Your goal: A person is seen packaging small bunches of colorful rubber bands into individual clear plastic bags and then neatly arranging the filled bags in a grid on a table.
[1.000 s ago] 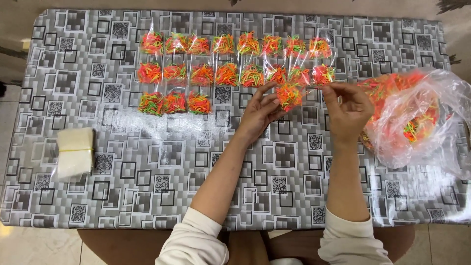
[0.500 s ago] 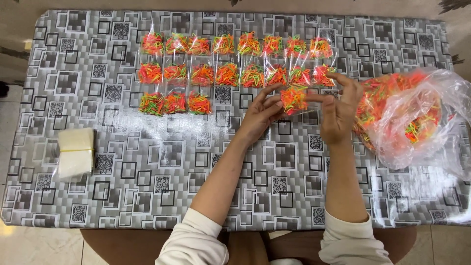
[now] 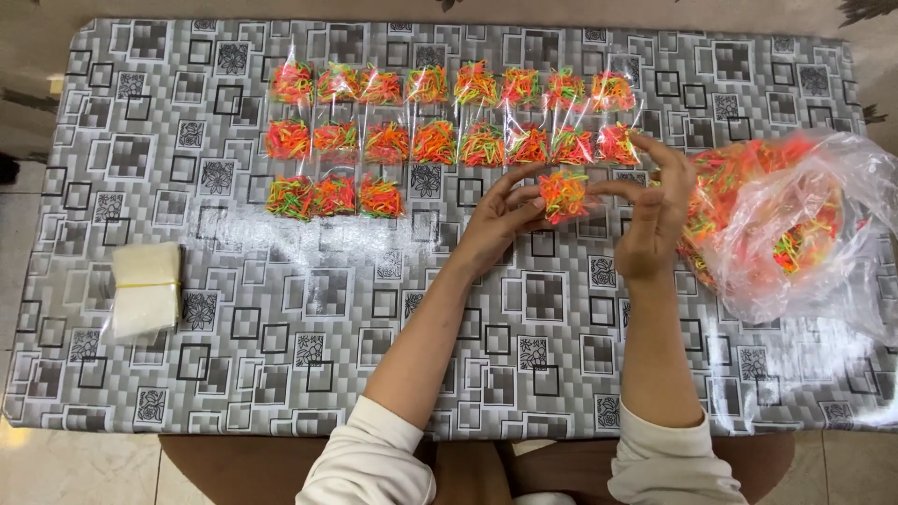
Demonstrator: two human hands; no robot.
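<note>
Packet [image 3: 563,194] of orange and green rubber bands now sits pinched between the left hand [image 3: 496,222] and right hand [image 3: 655,210], just above the table [image 3: 468,327] below the second row of packets [image 3: 440,143]; a second ago the hands were wider apart. Whether the clear packet is sealed is hard to tell, and the big bag [image 3: 795,224] runs off the right edge.
</note>
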